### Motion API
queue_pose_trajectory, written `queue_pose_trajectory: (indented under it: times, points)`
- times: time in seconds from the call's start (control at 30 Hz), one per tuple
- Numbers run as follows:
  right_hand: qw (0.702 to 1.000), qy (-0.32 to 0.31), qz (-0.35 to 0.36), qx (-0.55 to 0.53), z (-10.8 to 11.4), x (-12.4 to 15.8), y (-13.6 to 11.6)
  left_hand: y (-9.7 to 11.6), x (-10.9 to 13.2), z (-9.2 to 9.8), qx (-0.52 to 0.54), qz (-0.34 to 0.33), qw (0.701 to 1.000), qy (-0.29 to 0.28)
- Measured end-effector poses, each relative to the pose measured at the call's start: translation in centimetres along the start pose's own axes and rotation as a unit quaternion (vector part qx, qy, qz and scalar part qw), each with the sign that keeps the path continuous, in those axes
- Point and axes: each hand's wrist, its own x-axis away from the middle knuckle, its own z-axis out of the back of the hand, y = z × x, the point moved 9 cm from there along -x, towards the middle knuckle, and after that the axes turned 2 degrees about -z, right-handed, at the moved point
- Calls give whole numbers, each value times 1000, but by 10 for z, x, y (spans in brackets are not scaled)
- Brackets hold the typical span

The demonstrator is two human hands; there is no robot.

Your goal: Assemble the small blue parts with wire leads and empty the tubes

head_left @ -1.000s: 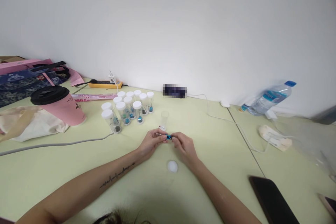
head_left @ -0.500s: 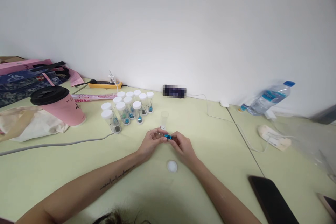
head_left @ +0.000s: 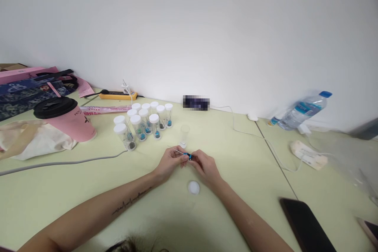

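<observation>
Between my two hands is a small shiny blue piece with a thin metal rod [head_left: 189,156]; its exact kind is too small to tell. My left hand [head_left: 173,160] pinches it, with the rod lying across the fingers toward the upper left. My right hand [head_left: 206,165] has its fingertips closed at the blue end. Just beyond the hands stands an uncapped clear tube [head_left: 184,134]. A round white cap [head_left: 194,187] lies on the table between my forearms.
Several white-capped clear tubes [head_left: 136,126] with similar pieces inside stand to the left. Farther left is a pink cup [head_left: 73,122] with a black lid. A water bottle [head_left: 304,110] leans at the back right, and a dark phone [head_left: 307,224] lies at the front right.
The blue piece has turned a little in my fingers, its blue end tipping down. Both hands stay in nearly the same place.
</observation>
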Motion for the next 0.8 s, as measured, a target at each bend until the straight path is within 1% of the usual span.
queue_pose_trajectory:
  times: [0.17, 0.47, 0.53, 0.6, 0.67, 0.7, 0.8]
  points:
    - [1000, -12, 10, 5, -2, 1, -1, 1, 1, 0, -5, -11, 1000, -4]
    - [999, -44, -19, -22, -6, 0, 1, 6, 1, -2, -35, -32, 999, -7]
    - [999, -46, -18, -16, -7, 0, 2, 9, 2, -2, -39, -40, 998, -5]
    - [999, -41, -7, -18, -7, 0, 1, 15, 3, -6, -46, -60, 997, -20]
    - [998, -30, -7, -57, -5, 0, 3, 23, 5, -12, -48, -86, 994, -43]
    - [996, -20, -20, -89, -3, 0, 6, 25, 6, -14, -45, -94, 993, -50]
    - [974, 31, -105, -201, 6, 0, 25, 21, 6, -16, -25, -78, 995, -60]
